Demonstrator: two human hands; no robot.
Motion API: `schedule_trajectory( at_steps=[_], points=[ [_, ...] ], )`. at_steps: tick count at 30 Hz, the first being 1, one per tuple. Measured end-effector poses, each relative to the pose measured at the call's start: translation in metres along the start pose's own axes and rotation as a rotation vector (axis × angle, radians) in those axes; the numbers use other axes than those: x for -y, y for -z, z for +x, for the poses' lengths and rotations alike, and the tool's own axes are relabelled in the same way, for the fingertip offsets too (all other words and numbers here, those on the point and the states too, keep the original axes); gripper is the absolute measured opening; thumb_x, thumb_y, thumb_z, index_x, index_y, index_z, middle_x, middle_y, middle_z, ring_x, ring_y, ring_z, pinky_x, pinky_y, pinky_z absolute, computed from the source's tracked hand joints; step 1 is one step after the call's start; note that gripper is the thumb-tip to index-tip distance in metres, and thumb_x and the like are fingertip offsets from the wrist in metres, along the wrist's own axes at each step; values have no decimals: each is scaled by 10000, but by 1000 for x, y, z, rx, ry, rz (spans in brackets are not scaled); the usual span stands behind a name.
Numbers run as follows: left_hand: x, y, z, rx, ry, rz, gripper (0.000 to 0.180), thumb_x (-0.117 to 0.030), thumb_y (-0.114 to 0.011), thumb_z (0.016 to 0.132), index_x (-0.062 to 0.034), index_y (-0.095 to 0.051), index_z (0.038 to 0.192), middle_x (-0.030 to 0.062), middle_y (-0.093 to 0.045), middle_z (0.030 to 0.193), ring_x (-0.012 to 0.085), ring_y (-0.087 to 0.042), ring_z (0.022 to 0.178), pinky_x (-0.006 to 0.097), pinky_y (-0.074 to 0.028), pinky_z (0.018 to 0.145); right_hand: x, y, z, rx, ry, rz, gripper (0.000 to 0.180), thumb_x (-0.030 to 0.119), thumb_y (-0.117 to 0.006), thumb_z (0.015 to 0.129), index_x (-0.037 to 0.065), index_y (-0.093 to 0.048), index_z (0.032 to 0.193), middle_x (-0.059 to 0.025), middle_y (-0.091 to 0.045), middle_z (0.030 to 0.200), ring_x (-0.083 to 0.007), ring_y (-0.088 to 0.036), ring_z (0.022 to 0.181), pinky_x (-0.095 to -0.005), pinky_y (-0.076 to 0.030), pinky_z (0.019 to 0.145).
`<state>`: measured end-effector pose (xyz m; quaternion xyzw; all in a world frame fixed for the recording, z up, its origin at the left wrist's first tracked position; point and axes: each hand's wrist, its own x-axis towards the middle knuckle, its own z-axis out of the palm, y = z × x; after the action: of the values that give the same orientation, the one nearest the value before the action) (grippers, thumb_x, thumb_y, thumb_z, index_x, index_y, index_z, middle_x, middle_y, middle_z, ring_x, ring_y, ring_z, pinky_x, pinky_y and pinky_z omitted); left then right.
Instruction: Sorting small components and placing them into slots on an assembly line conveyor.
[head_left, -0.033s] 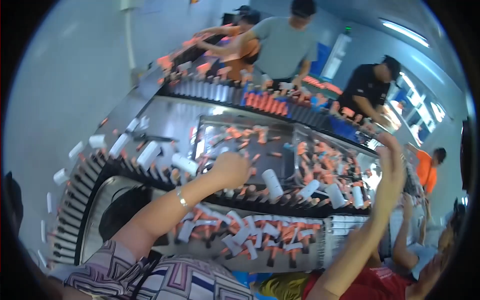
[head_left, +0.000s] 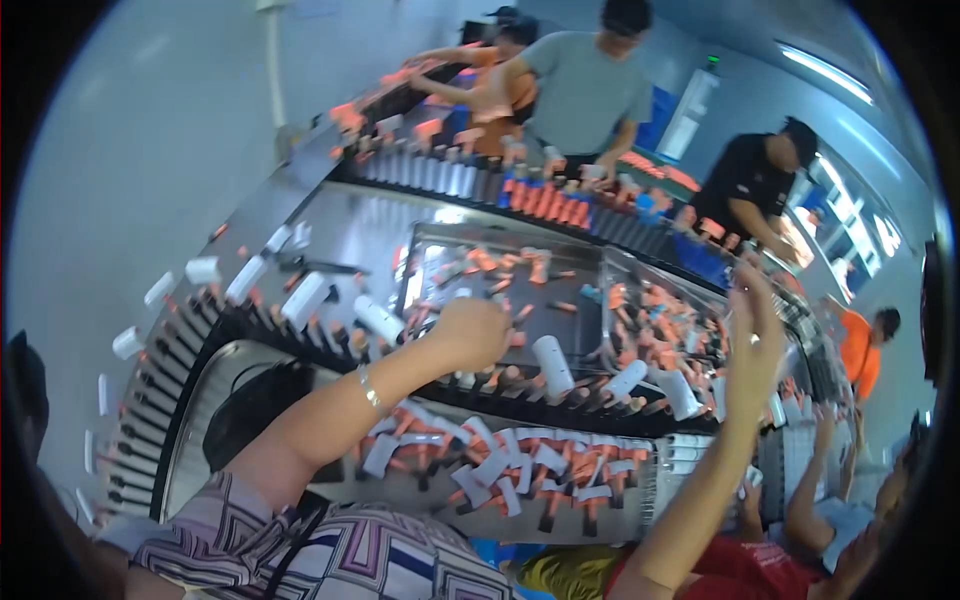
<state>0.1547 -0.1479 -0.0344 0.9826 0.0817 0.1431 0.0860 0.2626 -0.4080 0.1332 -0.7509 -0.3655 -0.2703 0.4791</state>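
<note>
My left hand [head_left: 468,332], with a band on the wrist, is closed above the near edge of a metal tray [head_left: 590,330]. Whatever its fingers hold, if anything, is hidden. Close to its fingertips lie small orange-and-dark stick-shaped pieces [head_left: 525,312]. My right hand [head_left: 757,335] is raised beyond the tray's right end, fingers pointing up and blurred. I cannot tell whether it holds anything. Many orange pieces [head_left: 665,320] fill the tray's right compartment. Between the hands, a white cylinder [head_left: 552,366] leans over the row of upright pieces.
A curved track [head_left: 165,390] of dark holders bends around at left. Orange-and-black pieces with white wraps [head_left: 500,462] lie in a heap on the near tray. Across the line stand co-workers, one in a grey shirt [head_left: 587,100]; another, in red [head_left: 745,570], is close at right.
My right hand has moved left, toward the tray, its fingers less bent over. My left hand stays closed at the same tray edge. The whole view has shifted slightly.
</note>
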Motion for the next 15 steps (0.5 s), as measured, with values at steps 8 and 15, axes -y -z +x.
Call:
schedule_trajectory(
  at_steps=[8, 15],
  points=[
    [27, 36, -46, -32, 81, 36, 338, -301, -464, 886, -35, -671, 873, 157, -653, 937, 305, -601, 951, 432, -427, 886, -36, -150, -94, 703, 37, -588, 433, 354, -615, 837, 83, -567, 1171, -106, -606, 1158, -293, -609, 999, -403, -443, 822],
    [-4, 81, -44, -493, -158, -60, 237, -164, -595, 842, -28, -595, 1035, 126, -604, 1058, 308, -530, 1119, 455, -364, 1010, 19, -123, -67, 272, 192, -303, 419, 194, -666, 812, 52, -564, 1193, -123, -604, 1193, -286, -573, 1085, -388, -428, 889]
  ],
)
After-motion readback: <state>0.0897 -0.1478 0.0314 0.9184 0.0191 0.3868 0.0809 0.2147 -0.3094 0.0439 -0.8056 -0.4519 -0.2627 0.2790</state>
